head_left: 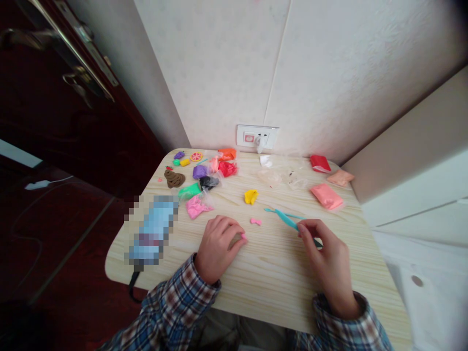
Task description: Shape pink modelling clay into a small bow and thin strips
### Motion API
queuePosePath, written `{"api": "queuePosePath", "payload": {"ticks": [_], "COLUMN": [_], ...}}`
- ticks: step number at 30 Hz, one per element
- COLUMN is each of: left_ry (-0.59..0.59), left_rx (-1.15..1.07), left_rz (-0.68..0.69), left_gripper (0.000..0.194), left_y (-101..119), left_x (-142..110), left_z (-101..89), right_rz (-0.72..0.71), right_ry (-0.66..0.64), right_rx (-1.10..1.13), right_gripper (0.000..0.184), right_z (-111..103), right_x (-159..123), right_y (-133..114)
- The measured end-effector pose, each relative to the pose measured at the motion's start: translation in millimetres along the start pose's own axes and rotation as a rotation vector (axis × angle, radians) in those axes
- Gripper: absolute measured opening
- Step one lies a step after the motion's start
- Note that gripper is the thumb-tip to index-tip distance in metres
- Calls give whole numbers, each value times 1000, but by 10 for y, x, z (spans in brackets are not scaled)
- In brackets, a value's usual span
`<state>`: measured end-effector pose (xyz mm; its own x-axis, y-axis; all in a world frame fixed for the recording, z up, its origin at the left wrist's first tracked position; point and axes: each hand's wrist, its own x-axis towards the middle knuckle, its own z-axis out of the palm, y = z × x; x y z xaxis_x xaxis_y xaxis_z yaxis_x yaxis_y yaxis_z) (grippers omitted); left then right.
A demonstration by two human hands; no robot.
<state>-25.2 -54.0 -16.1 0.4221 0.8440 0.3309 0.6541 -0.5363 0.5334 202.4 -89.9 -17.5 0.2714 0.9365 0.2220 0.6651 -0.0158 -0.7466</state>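
Left hand [219,243] pinches pink bit [243,236], mostly hidden, progress unclear; right hand [329,251] clamps blue tool [287,220]. Pink bow [255,222], left hand's two o'clock, looks shaped; yellow lump [251,197], bow's twelve o'clock, looks unworked.

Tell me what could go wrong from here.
The pink bow-shaped piece, loose between the left hand and right hand, might get brushed or flattened. The small pink bit at the left fingertips could be squashed. The thicker blue tool in the right hand might knock the thin blue tool close by.
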Motion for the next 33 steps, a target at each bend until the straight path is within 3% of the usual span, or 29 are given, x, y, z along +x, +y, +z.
{"api": "queuePosePath", "payload": {"ticks": [8, 22, 33], "left_ry": [-32, -28, 0], "left_rx": [-1, -16, 47], "left_rz": [-45, -74, -105], "left_gripper": [11, 17, 11], "left_y": [59, 58, 80], "left_x": [41, 36, 69], "left_z": [90, 68, 85], "right_rz": [-11, -26, -49], "right_ry": [-18, -48, -68], "right_rx": [-21, -18, -14], "right_gripper": [24, 24, 24], "right_z": [8, 20, 29], "right_x": [-7, 1, -10], "right_y": [2, 20, -2]}}
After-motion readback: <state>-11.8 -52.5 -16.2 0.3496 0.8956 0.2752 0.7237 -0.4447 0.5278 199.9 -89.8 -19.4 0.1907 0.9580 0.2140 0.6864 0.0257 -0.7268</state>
